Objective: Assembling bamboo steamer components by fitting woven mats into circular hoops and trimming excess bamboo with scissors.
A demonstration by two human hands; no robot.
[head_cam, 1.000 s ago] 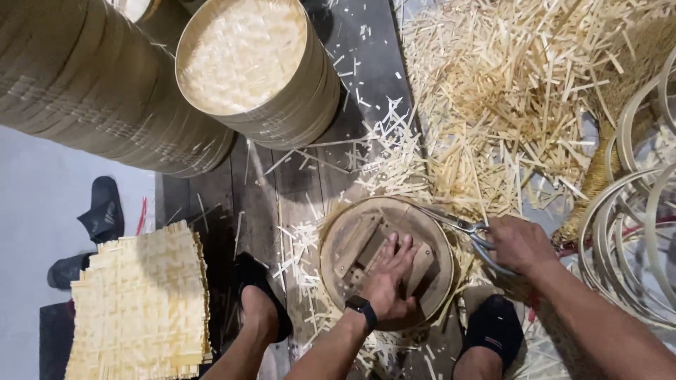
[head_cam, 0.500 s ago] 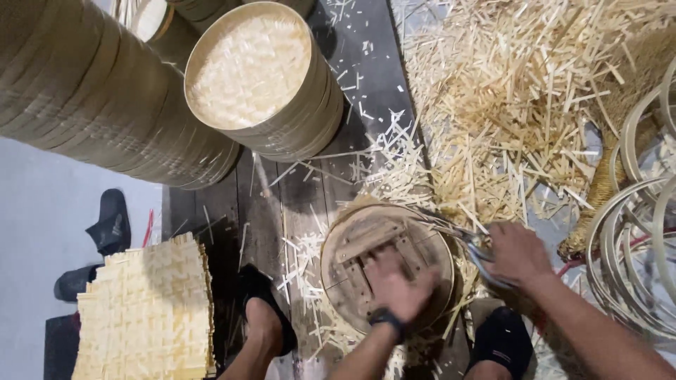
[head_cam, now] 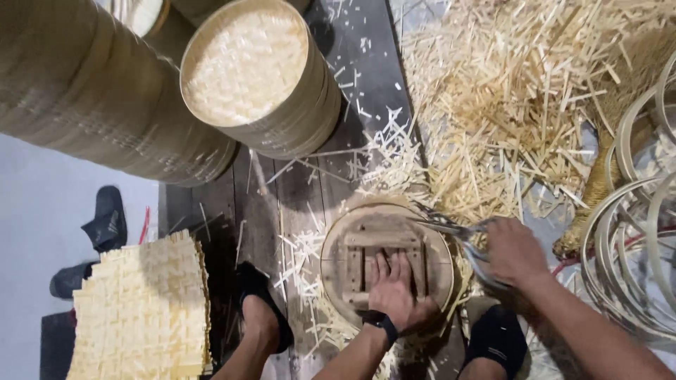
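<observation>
A round bamboo steamer frame lay upside down on the dark plank floor, between the person's feet. The left hand pressed flat on its crossed wooden slats, fingers spread, gripping nothing. At the frame's right rim the right hand was closed around scissors, blades at the edge; the step looked like trimming protruding strips, which calls for steady turning. Bamboo offcuts lay far right, stacked steamers far left.

The left hand covers the middle slats of the round wooden-framed bamboo tray. The grey metal shears vanish into the right hand, handles hidden. The pale bamboo hoops run off the right edge, perhaps stacked.
</observation>
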